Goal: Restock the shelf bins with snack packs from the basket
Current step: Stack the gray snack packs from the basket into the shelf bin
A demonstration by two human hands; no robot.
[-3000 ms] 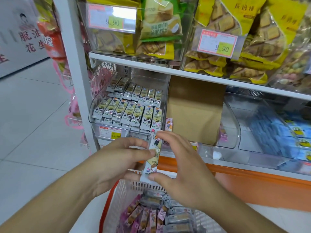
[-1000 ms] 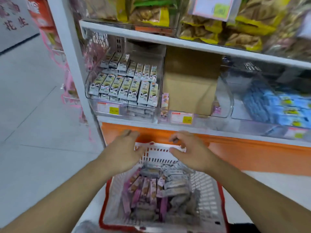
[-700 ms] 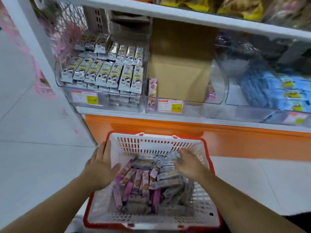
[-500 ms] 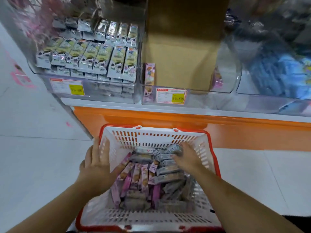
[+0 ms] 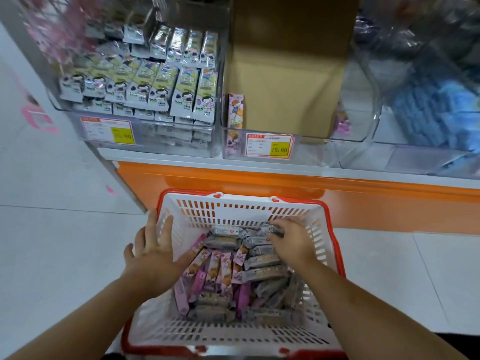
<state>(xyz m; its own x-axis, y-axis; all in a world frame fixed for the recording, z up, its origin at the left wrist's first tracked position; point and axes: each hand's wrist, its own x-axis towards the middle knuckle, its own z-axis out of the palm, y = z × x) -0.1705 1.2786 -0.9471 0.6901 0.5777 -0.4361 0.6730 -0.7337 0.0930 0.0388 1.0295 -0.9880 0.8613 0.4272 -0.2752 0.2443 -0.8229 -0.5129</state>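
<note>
Both hands are down at the basket (image 5: 233,206). The right hand (image 5: 293,240) reaches into its far right part, palm down, fingers curled over the grey snack packs (image 5: 262,261) heaped there; the fingertips touch a pack near the far wall, but whether they have actually closed on it cannot be told. The left hand (image 5: 153,253) lies flat and spread against the basket's left wall, fingers pointing toward the shelf, thumb tucked inside against the pink snack packs (image 5: 207,271), gripping nothing.

The white basket with its red rim sits on the pale floor tiles just in front of the orange shelf base (image 5: 285,180). Inside, pink packs lie in a rough row on the left and grey ones pile on the right and toward the near side.

Above the base, a row of clear shelf bins stands on the shelf. The left bin (image 5: 145,141) is filled with rows of green-and-white cartoon-printed packs and carries a price tag (image 5: 110,132). The middle bin (image 5: 311,149) holds a brown cardboard box (image 5: 288,81), with a single pink pack (image 5: 235,118) standing upright at its left front corner beside a second price tag (image 5: 270,146). Further right, a bin of blue packs (image 5: 431,110) appears blurred.
</note>
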